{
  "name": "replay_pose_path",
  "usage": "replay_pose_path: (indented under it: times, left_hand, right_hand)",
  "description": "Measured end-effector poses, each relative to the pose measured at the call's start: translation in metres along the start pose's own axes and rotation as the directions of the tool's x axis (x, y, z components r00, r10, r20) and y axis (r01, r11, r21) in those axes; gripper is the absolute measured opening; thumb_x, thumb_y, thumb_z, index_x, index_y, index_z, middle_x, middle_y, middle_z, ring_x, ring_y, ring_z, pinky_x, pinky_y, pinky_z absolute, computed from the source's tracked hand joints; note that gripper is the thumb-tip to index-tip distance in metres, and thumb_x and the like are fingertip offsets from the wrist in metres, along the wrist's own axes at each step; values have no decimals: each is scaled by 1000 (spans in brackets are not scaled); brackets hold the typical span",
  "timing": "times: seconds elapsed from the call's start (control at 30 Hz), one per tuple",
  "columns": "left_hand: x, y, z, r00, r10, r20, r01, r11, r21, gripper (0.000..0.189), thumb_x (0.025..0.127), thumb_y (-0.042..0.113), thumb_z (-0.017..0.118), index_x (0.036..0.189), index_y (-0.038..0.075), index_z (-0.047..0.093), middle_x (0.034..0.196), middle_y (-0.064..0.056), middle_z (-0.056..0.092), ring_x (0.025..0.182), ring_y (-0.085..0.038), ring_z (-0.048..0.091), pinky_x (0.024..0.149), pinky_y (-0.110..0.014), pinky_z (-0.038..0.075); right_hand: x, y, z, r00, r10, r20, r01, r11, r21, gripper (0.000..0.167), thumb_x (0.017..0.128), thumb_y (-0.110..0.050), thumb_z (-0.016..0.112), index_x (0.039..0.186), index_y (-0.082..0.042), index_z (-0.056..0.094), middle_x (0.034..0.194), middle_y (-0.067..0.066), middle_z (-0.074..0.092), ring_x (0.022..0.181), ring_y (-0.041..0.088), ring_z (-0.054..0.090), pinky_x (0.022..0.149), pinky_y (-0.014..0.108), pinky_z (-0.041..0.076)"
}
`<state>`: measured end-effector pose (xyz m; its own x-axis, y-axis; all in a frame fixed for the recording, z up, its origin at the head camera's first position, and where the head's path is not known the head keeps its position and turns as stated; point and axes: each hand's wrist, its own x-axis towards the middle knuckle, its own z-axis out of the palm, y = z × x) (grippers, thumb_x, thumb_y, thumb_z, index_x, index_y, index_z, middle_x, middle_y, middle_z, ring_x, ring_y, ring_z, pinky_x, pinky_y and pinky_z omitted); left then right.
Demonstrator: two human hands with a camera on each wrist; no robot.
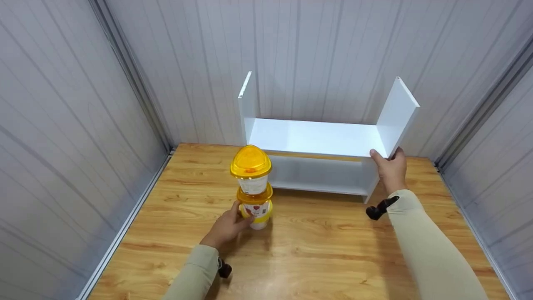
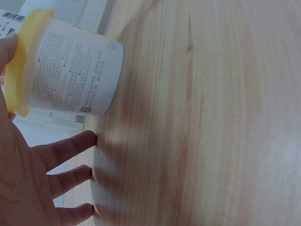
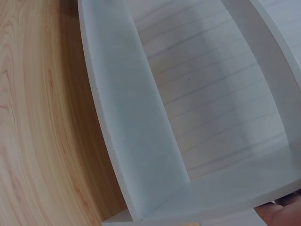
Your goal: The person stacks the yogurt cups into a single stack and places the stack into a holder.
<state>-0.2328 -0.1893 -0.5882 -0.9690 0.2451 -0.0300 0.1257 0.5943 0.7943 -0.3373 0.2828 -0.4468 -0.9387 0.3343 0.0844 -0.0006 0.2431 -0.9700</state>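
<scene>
In the head view my left hand [image 1: 228, 227] grips the lower part of a stack of white tubs [image 1: 254, 186] with yellow lids. A domed yellow lid [image 1: 250, 161] tops the upright stack. The left wrist view shows the lowest tub [image 2: 73, 70], printed with small text, under a yellow rim [image 2: 24, 66]. Thumb and forefinger hold near that rim, while the other fingers spread toward the tabletop. My right hand [image 1: 391, 168] grips the right side of a white two-level shelf [image 1: 318, 137], thumb on the upper board's front corner. Its other fingers are partly hidden behind the side panel.
The shelf stands at the back of a wooden table [image 1: 316, 250], near a pale panelled wall [image 1: 312, 50]. Similar walls rise at left [image 1: 75, 125] and right. The tub stack stands in front of the shelf's left end, covering part of it.
</scene>
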Motion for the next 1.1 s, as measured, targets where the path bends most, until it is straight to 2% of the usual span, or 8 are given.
replay_pose_path:
  times: [0.17,0.33,0.47,0.7,0.77,0.93,1.1]
  left_hand:
    - [0,1,0,1000,-19,4,19,1000,-11,72,95,62,58,151,26,31,135,-9,62,121,-28,61,104,-54,46]
    - [-2,0,0,999,-24,-24,23,999,-24,77,94,63,59,154,25,29,137,-10,61,123,-28,60,106,-54,44]
    - [-4,0,1,999,-25,-45,24,999,-24,84,94,64,58,159,23,24,142,-11,58,127,-30,57,108,-55,42]
    - [-1,5,5,993,-114,-37,106,981,-163,98,87,66,68,162,32,15,144,-11,52,133,-35,49,112,-62,33]
    - [0,7,7,993,-113,-45,99,966,-240,100,84,60,75,160,35,15,144,-10,49,136,-34,46,114,-62,29]
    - [4,12,15,995,-43,-85,7,920,-392,103,79,37,88,157,38,19,149,-4,47,140,-29,42,119,-57,24]
    - [8,15,25,988,-46,-150,-23,902,-431,104,75,27,92,154,36,25,147,-1,49,137,-27,45,118,-54,28]
  right_hand:
    - [-1,0,1,1000,27,-13,-27,1000,2,83,97,-33,68,158,-2,21,161,18,30,148,28,31,119,39,29]
    - [1,0,5,998,65,-7,-65,998,5,83,98,-32,65,159,-6,16,164,16,25,150,28,27,120,40,26]
    - [3,2,8,999,50,-9,-50,999,20,80,99,-31,63,158,-6,16,163,16,25,150,28,27,120,40,25]
    - [3,5,5,999,5,-32,-3,999,38,77,98,-29,63,156,-3,19,159,18,30,146,27,31,120,37,25]
    - [3,6,4,999,-1,-36,2,999,41,76,98,-28,63,155,-3,19,159,18,30,146,27,31,120,36,25]
    - [3,6,4,999,28,-31,-27,999,32,78,99,-31,60,158,-7,15,163,16,25,150,26,25,122,37,21]
    - [1,6,6,999,35,-19,-34,998,52,78,100,-34,59,159,-10,13,164,14,23,150,26,24,122,38,21]
